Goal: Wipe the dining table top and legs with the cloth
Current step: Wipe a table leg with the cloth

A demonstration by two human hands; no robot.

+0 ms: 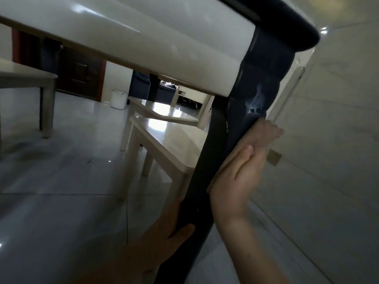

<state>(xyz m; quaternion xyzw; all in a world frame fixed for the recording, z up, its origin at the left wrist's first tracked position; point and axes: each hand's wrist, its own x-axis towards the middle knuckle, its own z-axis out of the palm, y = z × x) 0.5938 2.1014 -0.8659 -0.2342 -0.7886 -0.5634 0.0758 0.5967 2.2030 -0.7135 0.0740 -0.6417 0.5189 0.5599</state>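
Nearest, at the bottom: left hand (174, 228) clasped round the lower part of a slanting, glossy black table leg (207, 171), thumb laid across the front face, fingers out of sight behind. Just above, right hand (240, 171) flat against the leg's right side, fingers straight and together, pressing a crumpled tan cloth (268, 133) onto it. Cloth bunched past the fingertips, touching the leg. Higher on the leg, a whitish smear (255, 103). At the top, joined to a glossy white table rail (143, 46) and a rounded dark table corner (301, 31).

Beyond, seen under the rail: cream wooden benches (170, 144) on a pale glossy tiled floor (61, 165). Further left, another pale table (26, 76). Near the back of the room, a white cylindrical bin (118, 99) just beside a dark brown wooden door (82, 72). To the right, close by, a white wall (338, 119) with a beige socket plate (274, 157).
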